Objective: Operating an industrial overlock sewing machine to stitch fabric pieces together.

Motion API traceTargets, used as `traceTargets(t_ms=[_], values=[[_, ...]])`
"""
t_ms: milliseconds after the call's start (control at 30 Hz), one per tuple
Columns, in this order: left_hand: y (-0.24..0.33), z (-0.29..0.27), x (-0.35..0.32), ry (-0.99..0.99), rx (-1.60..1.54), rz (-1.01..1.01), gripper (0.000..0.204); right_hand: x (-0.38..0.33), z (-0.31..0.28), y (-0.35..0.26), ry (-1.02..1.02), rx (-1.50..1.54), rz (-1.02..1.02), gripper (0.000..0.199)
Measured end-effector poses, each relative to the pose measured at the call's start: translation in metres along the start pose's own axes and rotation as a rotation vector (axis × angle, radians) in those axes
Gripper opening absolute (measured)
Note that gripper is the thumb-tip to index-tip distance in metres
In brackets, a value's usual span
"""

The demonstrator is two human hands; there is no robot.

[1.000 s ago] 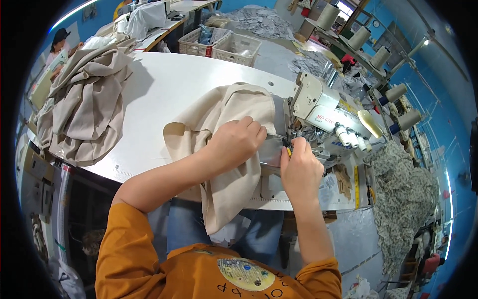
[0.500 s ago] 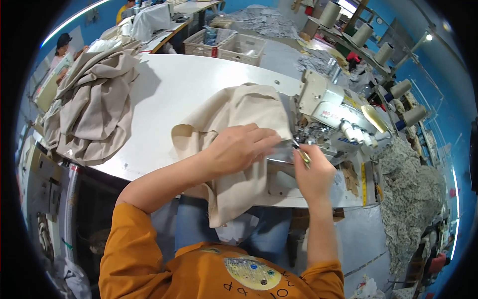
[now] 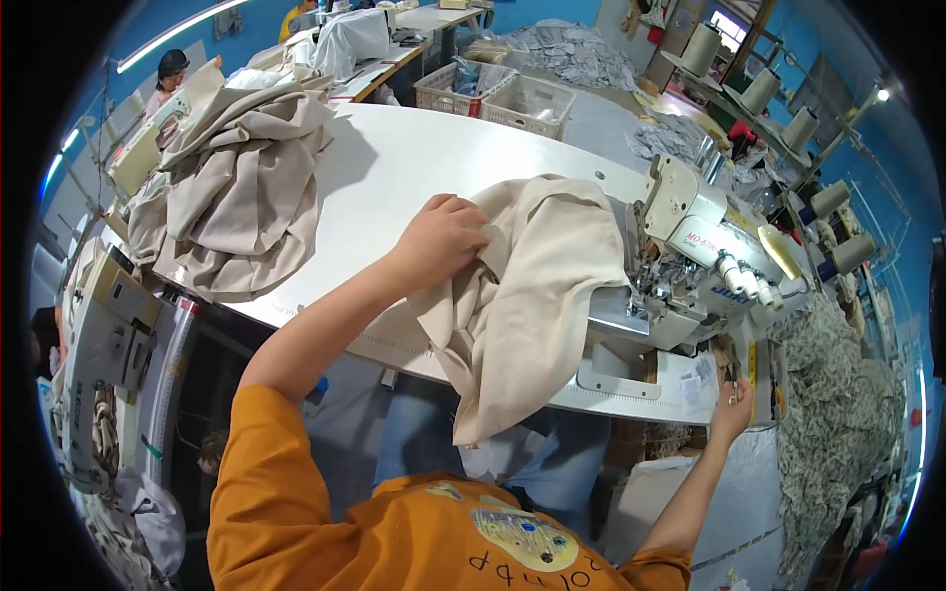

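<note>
A beige cloth piece [image 3: 552, 266] lies bunched on the white table beside the overlock sewing machine [image 3: 705, 236], one end hanging over the front edge. My left hand [image 3: 443, 236] is closed on its left side, with the fingertips curled into the folds. At the table's right end my right hand [image 3: 732, 409] is closed, well apart from the cloth. A small metal tool, seemingly thread snips [image 3: 732, 394], shows at its fingers, mostly hidden. The machine's metal plate [image 3: 619, 310] borders the cloth's right edge.
A heap of beige cloth [image 3: 241, 197] covers the table's left end. Two plastic crates [image 3: 532, 106] stand behind the table. Thread cones [image 3: 759, 91] line a rack at right, near a grey patterned fabric pile [image 3: 838, 404]. Another person [image 3: 169, 79] sits at far left.
My right hand has moved from the cloth's edge by the machine to the table's right end with the tool. My left hand has shifted left and gathered the cloth.
</note>
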State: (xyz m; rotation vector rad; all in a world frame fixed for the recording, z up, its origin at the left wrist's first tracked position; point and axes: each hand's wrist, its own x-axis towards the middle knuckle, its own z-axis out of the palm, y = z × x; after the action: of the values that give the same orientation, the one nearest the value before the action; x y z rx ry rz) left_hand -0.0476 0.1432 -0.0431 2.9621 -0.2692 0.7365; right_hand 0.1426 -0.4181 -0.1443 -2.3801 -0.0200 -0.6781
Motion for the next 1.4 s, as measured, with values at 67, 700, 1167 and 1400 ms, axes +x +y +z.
traceTargets(t_ms=[67, 700, 1167, 1400], values=[[-0.001, 0.008, 0.004, 0.075, -0.084, -0.045, 0.023, 0.001, 0.000, 0.007, -0.036, 0.034, 0.042, 0.033], [0.085, -0.136, 0.029, 0.556, -0.693, -0.157, 0.021, -0.159, 0.027, -0.389, -0.553, 1.062, -0.340, 0.074], [0.109, -0.149, -0.012, 0.420, -0.846, -0.292, 0.022, -0.154, 0.024, -0.368, -0.851, 1.281, -0.035, 0.030], [0.098, -0.151, -0.028, 0.370, -0.527, -0.177, 0.030, -0.155, -0.021, -0.370, -0.912, 1.578, 0.208, 0.042]])
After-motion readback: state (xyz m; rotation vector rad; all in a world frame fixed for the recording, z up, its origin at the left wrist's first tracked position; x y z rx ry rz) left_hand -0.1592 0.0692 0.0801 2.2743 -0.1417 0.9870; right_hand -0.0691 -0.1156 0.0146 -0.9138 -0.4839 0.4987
